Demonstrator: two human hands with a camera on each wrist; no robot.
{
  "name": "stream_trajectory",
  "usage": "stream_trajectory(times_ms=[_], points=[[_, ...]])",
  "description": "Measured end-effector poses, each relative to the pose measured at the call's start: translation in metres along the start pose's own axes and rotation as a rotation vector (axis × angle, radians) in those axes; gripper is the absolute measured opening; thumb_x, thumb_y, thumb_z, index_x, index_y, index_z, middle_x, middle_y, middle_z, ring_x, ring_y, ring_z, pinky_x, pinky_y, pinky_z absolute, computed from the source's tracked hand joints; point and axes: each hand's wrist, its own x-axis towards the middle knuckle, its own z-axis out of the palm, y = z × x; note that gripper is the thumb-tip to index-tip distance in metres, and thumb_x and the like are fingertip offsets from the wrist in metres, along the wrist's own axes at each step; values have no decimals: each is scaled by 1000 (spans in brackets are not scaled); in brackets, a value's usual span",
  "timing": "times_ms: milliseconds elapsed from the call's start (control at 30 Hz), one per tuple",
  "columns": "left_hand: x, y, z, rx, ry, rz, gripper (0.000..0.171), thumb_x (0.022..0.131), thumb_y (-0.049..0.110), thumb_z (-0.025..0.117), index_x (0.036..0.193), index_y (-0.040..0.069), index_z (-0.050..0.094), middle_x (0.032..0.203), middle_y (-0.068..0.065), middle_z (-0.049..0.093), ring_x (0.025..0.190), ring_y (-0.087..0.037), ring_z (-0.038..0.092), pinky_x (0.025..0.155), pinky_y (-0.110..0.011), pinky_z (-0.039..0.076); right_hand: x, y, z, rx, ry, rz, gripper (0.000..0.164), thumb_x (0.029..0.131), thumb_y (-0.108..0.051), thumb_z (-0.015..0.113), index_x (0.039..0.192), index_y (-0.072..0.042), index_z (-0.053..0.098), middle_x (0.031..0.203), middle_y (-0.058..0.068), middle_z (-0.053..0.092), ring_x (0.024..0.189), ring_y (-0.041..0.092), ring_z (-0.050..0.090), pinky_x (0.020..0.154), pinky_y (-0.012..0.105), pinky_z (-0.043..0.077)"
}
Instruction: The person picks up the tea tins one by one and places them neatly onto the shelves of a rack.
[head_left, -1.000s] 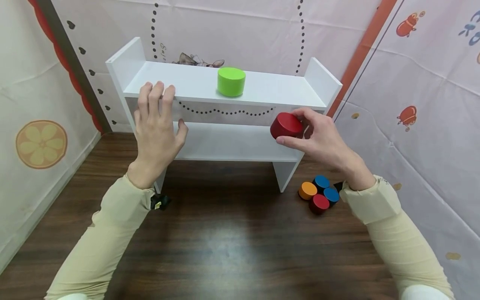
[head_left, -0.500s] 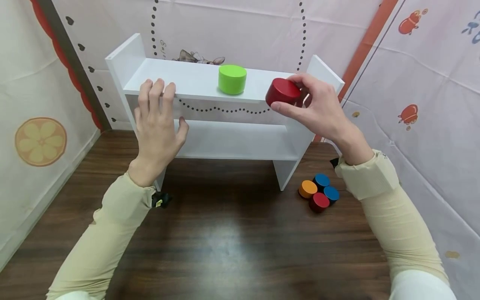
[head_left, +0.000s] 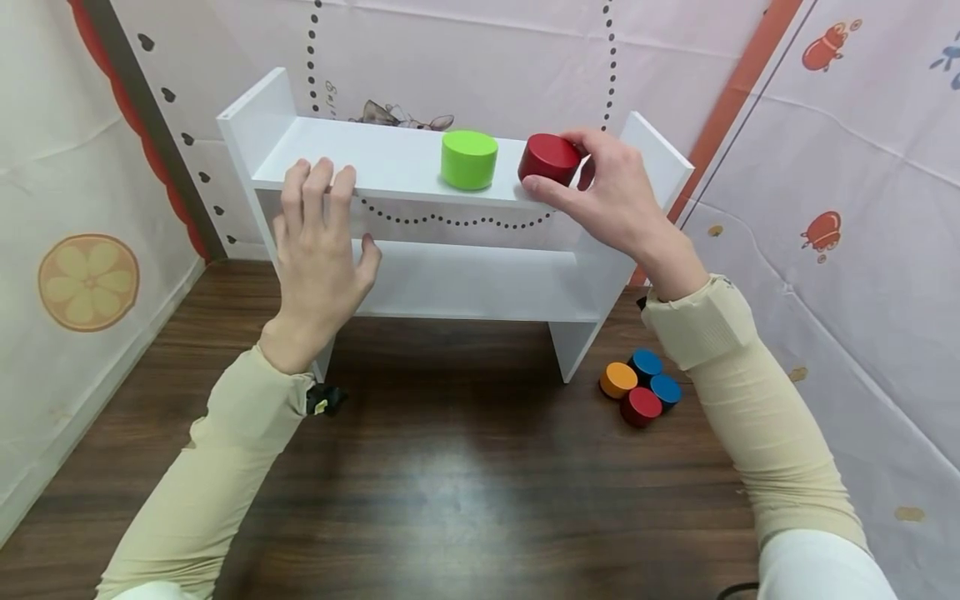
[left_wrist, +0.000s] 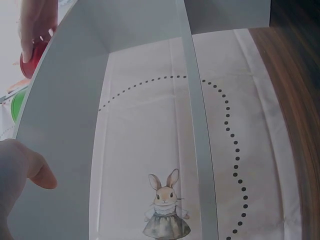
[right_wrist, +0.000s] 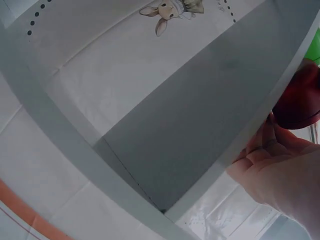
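Note:
My right hand [head_left: 617,196] grips a dark red cylinder block [head_left: 551,158] between thumb and fingers, at the top board of a white two-tier shelf [head_left: 465,283]. Just left of it on that board stands a bright green cylinder block [head_left: 468,160], a narrow gap between the two. My left hand [head_left: 313,250] holds nothing; its spread fingers rest at the front edge of the top board on the left. In the right wrist view the red block [right_wrist: 299,102] sits above my curled fingers, and the left wrist view catches the green block [left_wrist: 18,103] past the board's edge.
On the dark wooden surface [head_left: 442,467], right of the shelf, a cluster holds an orange block [head_left: 618,380], two blue blocks [head_left: 665,390] and another red block [head_left: 641,407]. Upright side panels [head_left: 258,125] close both shelf ends. Printed cloth [head_left: 465,58] hangs behind and along both sides.
My right hand has carried the red block up from in front of the lower tier, then left to the top board beside the green block. The left hand has stayed in place.

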Motion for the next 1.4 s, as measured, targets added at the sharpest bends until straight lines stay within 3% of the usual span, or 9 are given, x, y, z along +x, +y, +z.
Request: stream_trajectory(times_ms=[500, 700, 833, 1000, 1100, 1233, 1400], points=[[1, 3, 0, 17, -2, 4, 67, 78, 12, 62, 140, 9, 37, 145, -14, 37, 141, -32, 26, 79, -51, 41, 6, 7, 3, -47, -48, 48, 59, 86, -43, 66, 132, -9, 52, 119, 9, 59, 95, 24, 50, 76, 28, 40], [0, 3, -1, 17, -6, 8, 67, 78, 11, 61, 140, 9, 36, 145, -14, 37, 141, -33, 25, 82, -52, 40, 1, 8, 2, -58, -15, 59, 68, 86, -45, 66, 140, -9, 46, 126, 12, 59, 100, 24, 50, 79, 30, 39], [0, 2, -2, 20, -8, 3, 67, 78, 11, 61, 140, 9, 36, 145, -15, 37, 141, -33, 25, 83, -52, 40, -13, 10, 2, -44, 106, -5, 63, 87, -40, 66, 138, -9, 48, 127, 13, 58, 99, 23, 52, 80, 31, 40], [-1, 1, -3, 17, -8, -6, 68, 78, 12, 62, 140, 9, 37, 145, -15, 37, 141, -33, 25, 83, -52, 40, -38, 20, 2, -19, 326, -161, 44, 88, -27, 64, 124, -1, 56, 113, 17, 61, 86, 21, 52, 77, 24, 39], [-1, 0, -2, 10, -7, -3, 68, 77, 11, 62, 140, 9, 37, 145, -15, 37, 142, -33, 25, 83, -52, 39, -57, 31, 4, -20, 395, -213, 37, 89, -22, 63, 116, 3, 58, 104, 20, 62, 81, 21, 51, 74, 21, 38], [-1, -1, -2, 7, -11, 2, 68, 78, 11, 62, 141, 9, 36, 146, -14, 36, 142, -32, 24, 82, -52, 39, -82, 53, 11, -34, 407, -200, 31, 90, -18, 63, 111, 4, 60, 99, 20, 62, 79, 18, 49, 71, 17, 38], [0, 0, -2, 9, -15, 0, 68, 78, 12, 63, 141, 10, 36, 146, -14, 36, 142, -32, 23, 82, -52, 39, -109, 87, 23, -74, 382, -112, 26, 91, -16, 63, 107, 3, 62, 95, 18, 62, 78, 19, 50, 69, 11, 38]])
